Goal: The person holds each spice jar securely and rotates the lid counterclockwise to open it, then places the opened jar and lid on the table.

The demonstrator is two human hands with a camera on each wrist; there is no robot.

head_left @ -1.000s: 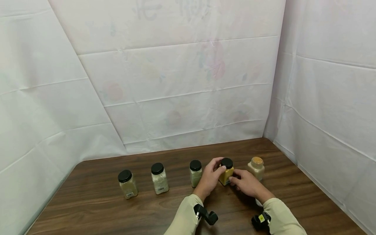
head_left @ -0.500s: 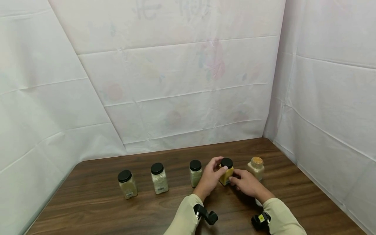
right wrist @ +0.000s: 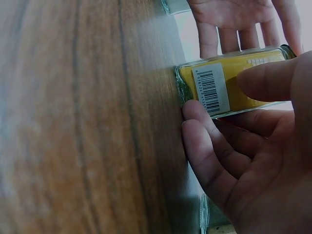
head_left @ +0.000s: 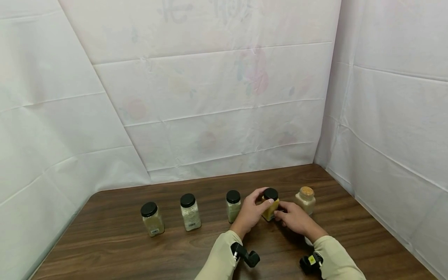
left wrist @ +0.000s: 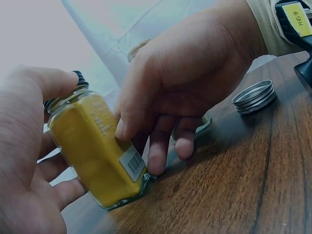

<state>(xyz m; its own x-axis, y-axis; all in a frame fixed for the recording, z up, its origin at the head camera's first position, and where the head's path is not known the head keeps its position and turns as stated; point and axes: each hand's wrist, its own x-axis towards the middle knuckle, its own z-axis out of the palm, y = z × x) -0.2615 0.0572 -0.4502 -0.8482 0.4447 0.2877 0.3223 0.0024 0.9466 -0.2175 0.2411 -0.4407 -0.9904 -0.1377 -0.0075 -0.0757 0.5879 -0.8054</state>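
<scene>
A square glass jar of yellow powder [left wrist: 92,146] stands on the table between both hands, its barcode label showing in both wrist views. My left hand [head_left: 250,210] holds it near the top, thumb at the edge of the black lid [head_left: 270,194]. Lower down, my right hand [head_left: 294,218] grips the jar's body, thumb on the yellow side and fingers around it near the base. Just right of that hand is a lidless jar [head_left: 305,204] with an orange-brown top. A metal-coloured screw lid [left wrist: 253,96] lies on the table, mostly hidden under the right wrist in the head view.
To the left, three black-lidded jars stand in a loose row: a green one [head_left: 233,210], a pale one [head_left: 190,216] and an olive one [head_left: 153,223]. White cloth [head_left: 224,116] hangs behind the wooden table [head_left: 115,241] and along both sides.
My left thumb has shifted slightly rightward along the lid's edge. Both hands stay on the yellow jar, and the other jars have not moved.
</scene>
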